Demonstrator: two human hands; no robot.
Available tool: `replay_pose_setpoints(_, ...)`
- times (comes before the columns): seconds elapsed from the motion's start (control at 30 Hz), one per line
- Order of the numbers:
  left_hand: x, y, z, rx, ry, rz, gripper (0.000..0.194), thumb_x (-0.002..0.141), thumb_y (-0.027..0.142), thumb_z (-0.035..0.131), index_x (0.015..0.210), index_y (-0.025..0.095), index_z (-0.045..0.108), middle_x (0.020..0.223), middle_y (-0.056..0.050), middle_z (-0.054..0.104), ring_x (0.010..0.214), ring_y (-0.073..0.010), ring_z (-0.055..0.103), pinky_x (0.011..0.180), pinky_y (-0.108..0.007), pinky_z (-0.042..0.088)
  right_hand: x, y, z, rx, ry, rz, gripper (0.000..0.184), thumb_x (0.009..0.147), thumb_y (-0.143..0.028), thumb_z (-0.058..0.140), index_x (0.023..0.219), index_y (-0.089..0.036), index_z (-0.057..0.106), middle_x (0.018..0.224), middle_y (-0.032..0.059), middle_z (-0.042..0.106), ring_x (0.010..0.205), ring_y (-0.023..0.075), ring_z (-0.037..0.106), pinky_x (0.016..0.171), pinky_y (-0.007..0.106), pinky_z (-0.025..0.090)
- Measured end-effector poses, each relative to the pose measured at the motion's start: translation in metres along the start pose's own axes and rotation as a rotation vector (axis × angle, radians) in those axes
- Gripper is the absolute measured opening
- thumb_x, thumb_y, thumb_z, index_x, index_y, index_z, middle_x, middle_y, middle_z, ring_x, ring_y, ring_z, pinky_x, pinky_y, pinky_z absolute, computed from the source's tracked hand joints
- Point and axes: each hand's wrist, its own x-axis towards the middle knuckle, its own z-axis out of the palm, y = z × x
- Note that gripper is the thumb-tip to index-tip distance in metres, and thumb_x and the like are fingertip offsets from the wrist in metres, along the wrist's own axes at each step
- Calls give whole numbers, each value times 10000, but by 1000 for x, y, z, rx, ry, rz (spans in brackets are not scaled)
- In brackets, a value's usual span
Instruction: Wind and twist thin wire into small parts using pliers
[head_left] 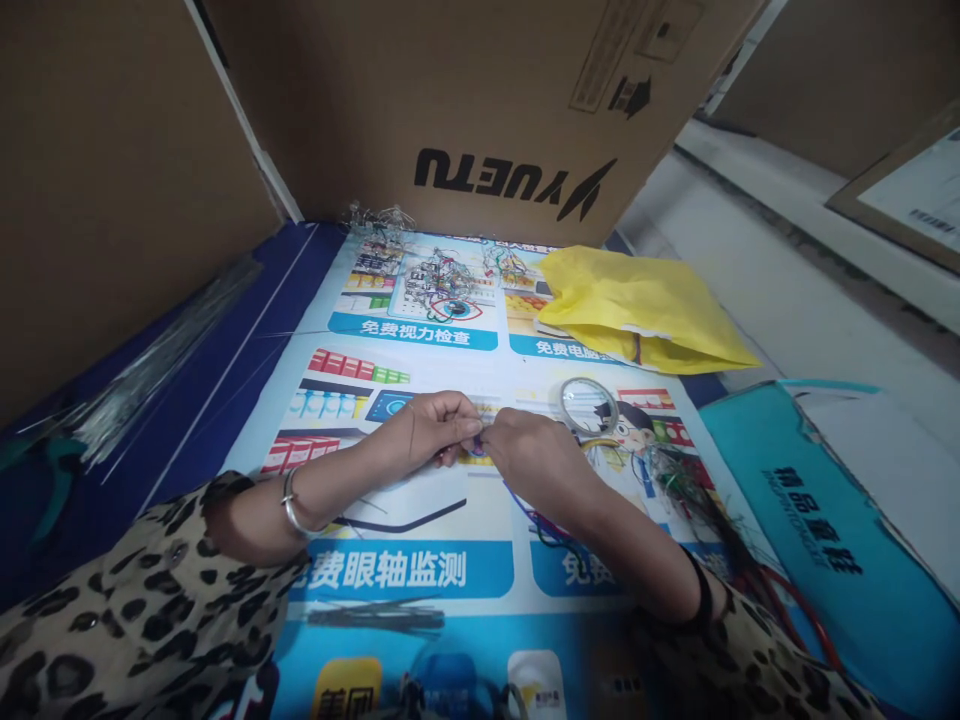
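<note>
My left hand [442, 428] and my right hand [531, 455] meet over the printed sheet, thumbs and fingertips pinched closely together. A thin dark wire [412, 432] runs across the left hand from its pinch. Purple, blue and dark cords [553, 525] trail out from under the right hand onto the sheet. The small part between the fingertips is mostly hidden by the fingers. Just beyond the right hand lies a roll of clear tape [589, 405]. A bundle of cut wires [376, 616] rests on the sheet nearer to me.
Tangled coloured wires [442, 280] lie farther back, beside a yellow bag [637, 300]. A large cardboard box [450, 110] stands behind. Long thin wires [165, 365] lie at left. On the right are red-handled pliers [802, 610], blurred, and a teal box panel [810, 530].
</note>
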Motion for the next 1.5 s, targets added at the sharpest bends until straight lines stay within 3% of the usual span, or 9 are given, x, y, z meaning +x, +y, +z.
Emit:
replay_pose_setpoints(0.43, 0, 2, 2, -119, 130, 83, 270, 768, 380, 610, 714, 141, 496, 506, 49, 502, 423, -42, 411, 423, -177, 277, 23, -12, -19, -178, -156, -132, 160, 770, -86, 494, 734, -144, 638, 726, 103, 642, 638, 199, 604, 531, 265, 372)
replay_pose_setpoints(0.8, 2, 2, -2, -128, 121, 76, 237, 772, 361, 606, 724, 152, 503, 516, 46, 517, 427, -46, 418, 427, -178, 281, 22, -6, -22, -156, -189, -77, 206, 826, -134, 430, 744, -159, 618, 747, 77, 632, 639, 170, 595, 523, 234, 356)
replay_pose_setpoints(0.9, 1, 1, 0, -139, 141, 102, 221, 782, 346, 597, 730, 155, 498, 518, 46, 514, 432, -49, 420, 430, -179, 286, 13, -2, -19, -64, -80, -11, 205, 856, -199, 433, 732, -176, 595, 735, 55, 620, 636, 162, 583, 530, 238, 350)
replay_pose_setpoints(1.0, -1, 3, 7, -152, 244, 142, 219, 789, 335, 586, 715, 155, 485, 531, 42, 518, 454, -54, 440, 464, -184, 327, 4, -5, -5, 97, 129, 76, 166, 837, -332, 506, 816, -175, 557, 775, 51, 616, 687, 177, 583, 563, 254, 380)
replay_pose_setpoints(1.17, -6, 9, 24, -222, 426, 164, 211, 776, 322, 592, 708, 164, 469, 544, 46, 530, 496, -66, 476, 520, -189, 376, 0, -23, 23, 308, 377, 49, 521, 736, -535, 578, 1067, -147, 467, 870, 87, 609, 710, 203, 581, 582, 297, 438)
replay_pose_setpoints(1.5, -8, 6, 32, -231, 492, 205, 207, 793, 328, 578, 710, 174, 466, 552, 58, 481, 521, -61, 429, 528, -182, 354, 2, -27, 25, 294, 624, -36, 331, 823, -293, 507, 1117, -154, 448, 827, 84, 620, 708, 186, 581, 612, 300, 460)
